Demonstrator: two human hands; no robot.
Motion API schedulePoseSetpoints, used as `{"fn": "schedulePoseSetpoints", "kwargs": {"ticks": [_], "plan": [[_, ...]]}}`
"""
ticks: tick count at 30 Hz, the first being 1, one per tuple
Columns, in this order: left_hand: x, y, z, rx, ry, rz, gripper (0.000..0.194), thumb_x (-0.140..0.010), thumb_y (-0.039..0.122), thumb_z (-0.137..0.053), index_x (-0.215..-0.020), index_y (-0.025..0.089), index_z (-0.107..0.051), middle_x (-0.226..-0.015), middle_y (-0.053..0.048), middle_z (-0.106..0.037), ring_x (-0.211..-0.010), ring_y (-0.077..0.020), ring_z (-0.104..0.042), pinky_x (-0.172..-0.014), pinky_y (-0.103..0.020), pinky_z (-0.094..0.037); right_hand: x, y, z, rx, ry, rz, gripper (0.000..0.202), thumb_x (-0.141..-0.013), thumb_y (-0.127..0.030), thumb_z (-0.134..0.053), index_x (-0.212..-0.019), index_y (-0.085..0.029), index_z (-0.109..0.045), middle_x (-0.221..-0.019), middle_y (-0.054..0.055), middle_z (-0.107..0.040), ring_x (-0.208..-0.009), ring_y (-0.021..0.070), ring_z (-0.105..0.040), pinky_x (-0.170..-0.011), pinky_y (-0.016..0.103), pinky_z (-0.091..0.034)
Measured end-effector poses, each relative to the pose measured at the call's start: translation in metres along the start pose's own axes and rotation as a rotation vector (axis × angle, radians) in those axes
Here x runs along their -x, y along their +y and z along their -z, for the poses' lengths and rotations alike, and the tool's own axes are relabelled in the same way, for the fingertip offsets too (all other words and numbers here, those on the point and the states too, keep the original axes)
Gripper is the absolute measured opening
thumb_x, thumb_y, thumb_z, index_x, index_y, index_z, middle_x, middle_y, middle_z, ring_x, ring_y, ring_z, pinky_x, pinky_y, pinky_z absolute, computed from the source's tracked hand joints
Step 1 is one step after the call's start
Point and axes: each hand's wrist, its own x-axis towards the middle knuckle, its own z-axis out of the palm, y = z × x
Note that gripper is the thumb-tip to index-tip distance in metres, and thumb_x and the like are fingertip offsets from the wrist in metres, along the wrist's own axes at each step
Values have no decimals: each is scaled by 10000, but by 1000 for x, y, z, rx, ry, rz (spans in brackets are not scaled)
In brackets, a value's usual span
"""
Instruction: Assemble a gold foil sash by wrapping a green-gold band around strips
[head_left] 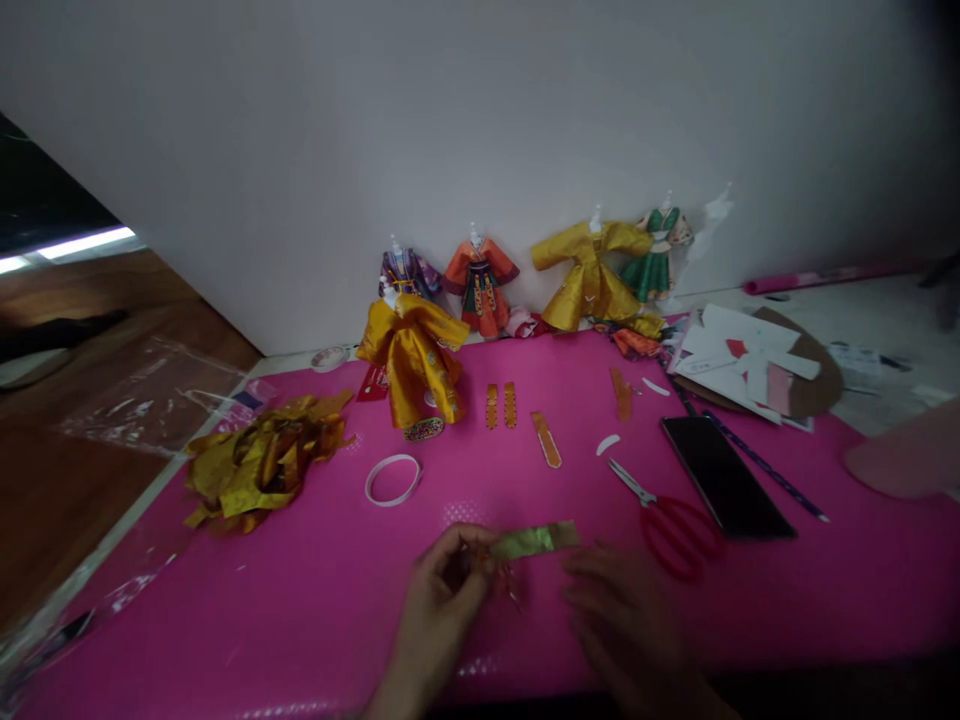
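My left hand (450, 580) pinches one end of a short greenish-gold fabric strip (534, 540) above the pink table cover. A small reddish thing (511, 585), too blurred to name, hangs below those fingers. My right hand (622, 610) is smeared by motion beside the strip's other end, and whether it touches the strip I cannot tell. Red-handled scissors (679, 530) lie partly spread to the right. Farther back on the cover are a white-edged orange strip (547, 440), two small orange strips (501, 406) and another orange piece (621, 394).
Small dressed figures (411, 350) stand along the wall. Gold scraps (262, 465) are heaped at left, near a roll of tape (394, 480). A black phone (724, 475), a dark pencil (769, 465) and paper cutouts (742, 360) lie at right, with a pink object (907, 455) at the edge.
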Motion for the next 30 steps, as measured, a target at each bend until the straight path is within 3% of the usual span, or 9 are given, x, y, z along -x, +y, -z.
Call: {"fn": "schedulePoseSetpoints", "kwargs": {"ticks": [4, 7, 11, 16, 18, 20, 22, 26, 30], "plan": [[19, -2, -4, 106, 8, 101, 154, -774, 321, -685, -799, 190, -606, -608, 31, -632, -610, -131, -568, -622, -240, -431, -11, -24, -5, -56, -45, -9, 379, -759, -181, -650, -1128, -189, -561, -1037, 100, -677, -968, 237, -645, -809, 352, -558], [25, 1, -8, 131, 28, 158, 138, -754, 295, -704, -773, 197, -610, -656, 30, -653, -652, -130, -578, -644, -229, -439, -14, -35, -20, -79, -48, -122, 395, -751, -162, -636, -1135, -195, -548, -1016, 90, -681, -929, 233, -654, -784, 348, -561], [30, 1, -9, 115, 8, 151, 142, -758, 321, -701, -745, 209, -614, -685, 22, -658, -691, -152, -601, -675, -250, -461, -12, -38, -34, -154, -27, -251, 279, -785, -109, -610, -1029, -235, -562, -952, 52, -688, -907, 213, -655, -781, 336, -553], [36, -9, 1, 54, -67, 146, 209, -799, 428, -662, -778, 222, -635, -713, -4, -657, -721, -185, -604, -709, -292, -474, -9, -37, -31, -268, -23, -311, 173, -827, -100, -561, -910, -239, -622, -887, 40, -704, -834, 192, -671, -740, 298, -542], [37, -15, 9, 65, -50, 147, 267, -847, 477, -590, -824, 219, -655, -722, -13, -647, -722, -190, -592, -709, -301, -465, -9, -41, -28, -410, -64, -506, 93, -862, -190, -558, -827, -232, -633, -812, 32, -704, -771, 186, -671, -707, 283, -533], [36, -20, 15, 88, -17, 165, 265, -873, 450, -548, -899, 219, -676, -758, -17, -651, -743, -191, -588, -720, -302, -455, -10, -47, -26, -633, -162, -775, 219, -898, -356, -541, -743, -219, -613, -681, 17, -673, -650, 174, -648, -623, 265, -514], [36, -22, 18, 91, -66, 204, 188, -826, 348, -596, -929, 224, -693, -790, -10, -662, -766, -189, -591, -736, -298, -449, -10, -51, -27, -845, -262, -961, 348, -888, -499, -533, -713, -204, -592, -606, 3, -638, -568, 153, -609, -563, 248, -479], [37, -20, 15, 72, -255, 247, 150, -748, 271, -647, -878, 226, -704, -845, -9, -685, -855, -207, -609, -811, -314, -450, -9, -54, -33, -998, -318, -1051, 404, -846, -576, -566, -729, -189, -586, -604, 2, -637, -558, 138, -589, -573, 246, -456], [33, -23, 9, 7, -120, 231, 157, -738, 343, -684, -775, 192, -659, -761, -6, -650, -768, -185, -596, -736, -297, -454, -7, -54, -37, -997, -351, -1071, 364, -873, -518, -543, -708, -194, -566, -568, -11, -620, -520, 132, -576, -553, 246, -447]]}}
